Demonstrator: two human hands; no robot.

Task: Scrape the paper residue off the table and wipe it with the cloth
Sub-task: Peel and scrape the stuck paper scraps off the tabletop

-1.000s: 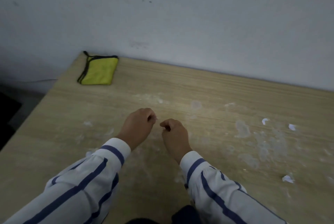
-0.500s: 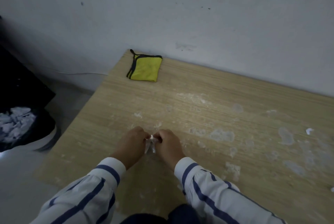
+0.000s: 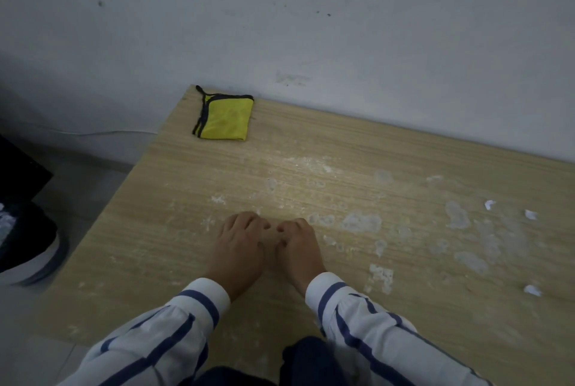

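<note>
Pressing both hands knuckles-up on the tabletop (image 3: 161,230), I kept my left hand (image 3: 238,250) and right hand (image 3: 297,248) side by side, fingers curled under and nearly touching; whether they pinched anything I could not tell. Whitish paper residue (image 3: 362,222) smeared the wood to my right, with torn white scraps (image 3: 490,204) farther out. The folded yellow cloth (image 3: 224,117) lay at the far left corner, against a pale grey wall (image 3: 342,27).

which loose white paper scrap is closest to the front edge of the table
The scrap at lower right, alone near the front edge. The other two scraps lie side by side farther back, toward the wall.
</note>
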